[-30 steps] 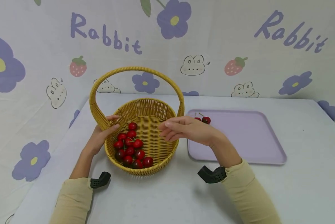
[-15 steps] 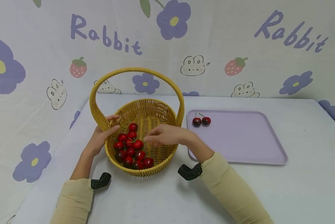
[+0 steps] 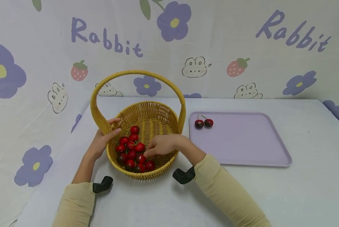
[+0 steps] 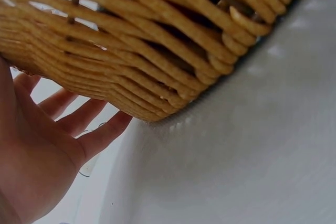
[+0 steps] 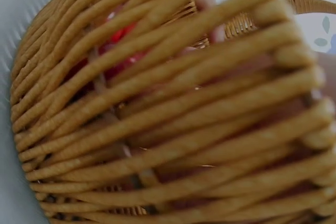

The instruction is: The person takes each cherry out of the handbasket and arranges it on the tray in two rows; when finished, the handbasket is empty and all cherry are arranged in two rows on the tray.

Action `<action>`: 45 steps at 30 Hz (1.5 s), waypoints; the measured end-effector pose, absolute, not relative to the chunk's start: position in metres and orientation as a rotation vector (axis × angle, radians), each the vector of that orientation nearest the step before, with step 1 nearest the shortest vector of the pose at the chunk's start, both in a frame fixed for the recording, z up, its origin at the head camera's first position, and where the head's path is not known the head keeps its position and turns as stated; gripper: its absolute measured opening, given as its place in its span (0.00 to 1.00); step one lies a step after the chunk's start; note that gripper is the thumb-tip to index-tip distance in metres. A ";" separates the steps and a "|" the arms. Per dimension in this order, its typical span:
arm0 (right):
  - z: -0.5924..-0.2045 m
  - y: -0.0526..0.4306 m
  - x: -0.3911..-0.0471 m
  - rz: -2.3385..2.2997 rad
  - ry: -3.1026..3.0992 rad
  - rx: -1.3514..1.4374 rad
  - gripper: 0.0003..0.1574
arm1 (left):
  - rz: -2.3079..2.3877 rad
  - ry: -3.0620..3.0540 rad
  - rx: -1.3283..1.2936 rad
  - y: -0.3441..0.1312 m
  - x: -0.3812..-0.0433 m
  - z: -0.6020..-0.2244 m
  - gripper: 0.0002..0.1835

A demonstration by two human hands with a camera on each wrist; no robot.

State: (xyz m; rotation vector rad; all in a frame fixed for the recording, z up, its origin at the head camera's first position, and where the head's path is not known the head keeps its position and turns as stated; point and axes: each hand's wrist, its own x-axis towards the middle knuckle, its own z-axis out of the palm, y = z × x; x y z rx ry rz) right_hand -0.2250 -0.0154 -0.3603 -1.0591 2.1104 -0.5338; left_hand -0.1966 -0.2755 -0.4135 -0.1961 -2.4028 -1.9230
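Observation:
A yellow wicker basket (image 3: pixel 142 176) with a tall arched handle holds several dark red cherries (image 3: pixel 131 154), gathered at its left and front. My left hand (image 3: pixel 101 140) grips the basket rim at the foot of the handle, thumb over the inside. Its fingers (image 4: pixel 102 135) spread against the outer weave in the left wrist view. Inside the basket, my right hand (image 3: pixel 163 144) reaches down with its fingertips at the upper right of one cherry (image 3: pixel 141 158); whether they touch it is unclear. The basket wall (image 5: pixel 173 103) hides most of that hand in the right wrist view.
Right of the basket lies a lilac tray (image 3: pixel 243 138) on the white table (image 3: pixel 146 205). Two stemmed cherries (image 3: pixel 204 123) sit in its back left corner. A printed cloth (image 3: pixel 215 41) hangs behind the table. The basket handle (image 3: pixel 138 72) arches over the basket.
My right hand has moved left and down from above the basket's right rim to the cherries, uncovering the tray's two cherries. My left hand stays at the rim.

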 end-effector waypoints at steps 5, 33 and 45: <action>-0.365 -0.020 -0.224 -0.525 2.091 -1.082 0.17 | -1.926 -2.402 -0.210 -0.277 -0.195 -0.415 0.28; -0.361 -0.017 -0.219 -0.499 2.093 -1.124 0.11 | -1.932 -2.401 -0.215 -0.276 -0.197 -0.414 0.27; -0.355 -0.004 -0.228 -0.953 2.069 -1.087 0.22 | -1.924 -2.404 -0.213 -0.277 -0.197 -0.415 0.27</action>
